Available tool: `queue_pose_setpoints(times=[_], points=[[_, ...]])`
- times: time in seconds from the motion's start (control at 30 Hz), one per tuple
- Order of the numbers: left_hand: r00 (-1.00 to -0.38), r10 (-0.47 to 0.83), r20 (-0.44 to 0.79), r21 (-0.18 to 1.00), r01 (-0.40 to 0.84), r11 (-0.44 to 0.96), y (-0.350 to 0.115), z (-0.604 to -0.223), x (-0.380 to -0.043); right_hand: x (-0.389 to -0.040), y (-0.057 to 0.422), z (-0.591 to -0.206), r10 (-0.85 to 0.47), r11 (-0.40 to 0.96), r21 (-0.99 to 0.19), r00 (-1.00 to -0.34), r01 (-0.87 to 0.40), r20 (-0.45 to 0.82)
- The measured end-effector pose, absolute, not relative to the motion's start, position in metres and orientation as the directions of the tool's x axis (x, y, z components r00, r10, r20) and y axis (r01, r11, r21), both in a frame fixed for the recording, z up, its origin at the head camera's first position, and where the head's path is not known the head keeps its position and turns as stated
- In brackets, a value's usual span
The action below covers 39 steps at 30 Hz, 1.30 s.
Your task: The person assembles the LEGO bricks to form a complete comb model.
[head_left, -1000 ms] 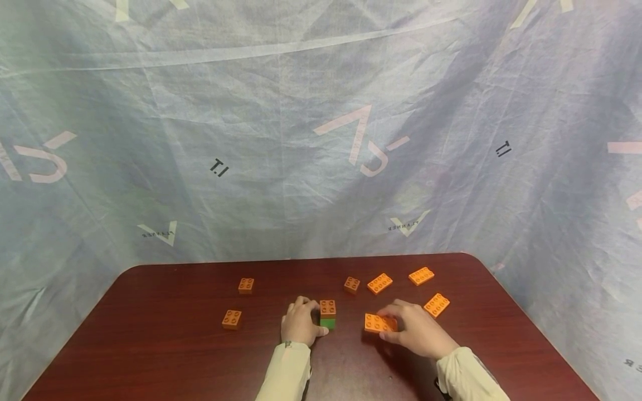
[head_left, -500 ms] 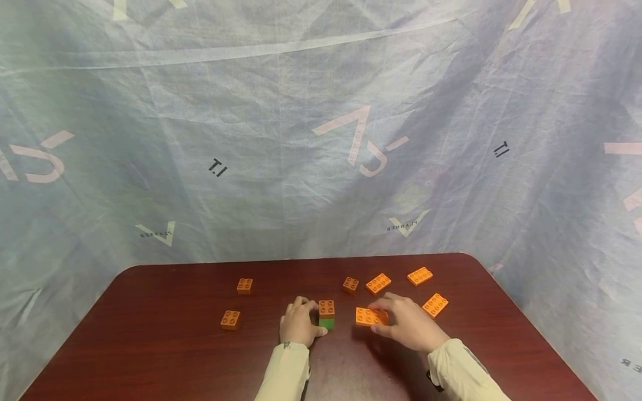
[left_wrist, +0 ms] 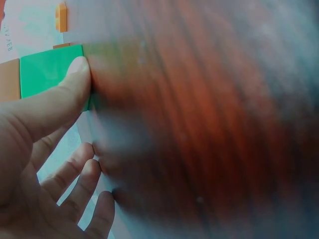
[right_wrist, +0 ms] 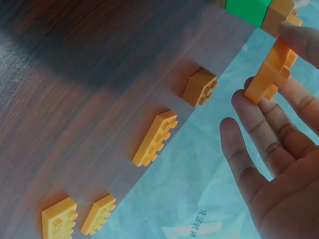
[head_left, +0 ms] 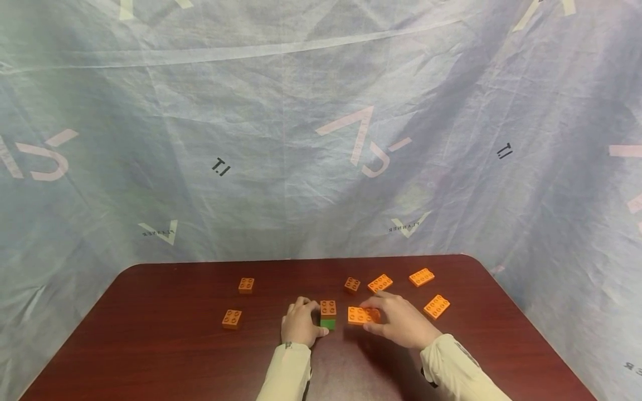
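A big, wrinkly grey-blue sheet [head_left: 251, 195] hangs behind the bench [head_left: 150, 334] and down both sides. It has pink shapes [head_left: 362, 136], pale yellow shapes [head_left: 173, 229] and black letters [head_left: 218, 164]. The bench is dark reddish brown with round back corners.

Soft light, shadowed tabletop [head_left: 170, 345], left wrist view blurred

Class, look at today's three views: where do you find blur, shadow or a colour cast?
Head view: mostly sharp, with a dark shadow on the table near the right hand; left wrist view: the table is smeared and out of focus, while the green block looks clearer; right wrist view: the cloth looks bluish, and a broad dark patch, probably shadow, crosses the table.
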<state>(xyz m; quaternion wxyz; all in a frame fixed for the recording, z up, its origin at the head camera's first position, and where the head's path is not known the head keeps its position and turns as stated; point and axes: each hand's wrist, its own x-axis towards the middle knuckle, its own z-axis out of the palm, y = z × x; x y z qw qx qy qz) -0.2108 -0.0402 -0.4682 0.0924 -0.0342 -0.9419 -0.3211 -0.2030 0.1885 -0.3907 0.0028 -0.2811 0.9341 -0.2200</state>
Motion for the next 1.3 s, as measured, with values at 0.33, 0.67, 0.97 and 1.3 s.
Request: queue_pose_setpoints(times=[0.33,0.67,0.97,1.3], points=[[-0.98,0.002,0.197,0.598,0.121,0.793,-0.04,-0.465,-0.21,-0.208,0.176,-0.388,-0.538,0.742,-0.386,-0.83,-0.548,0.144],[-0.982,0.003,0.19,0.596,0.118,0.794,-0.04,-0.464,-0.211,-0.212,0.16,-0.386,-0.549,0.739,-0.371,-0.822,-0.563,0.153],[-0.981,0.009,0.194,0.589,0.124,0.799,-0.041,-0.466,-0.211,-0.219,0.15,-0.39,-0.578,0.715,-0.358,-0.796,-0.6,0.179],[-0.985,0.011,0.172,0.595,0.113,0.795,-0.041,-0.466,-0.213,-0.226,0.144,-0.394,-0.581,0.72,-0.346,-0.795,-0.602,0.173]])
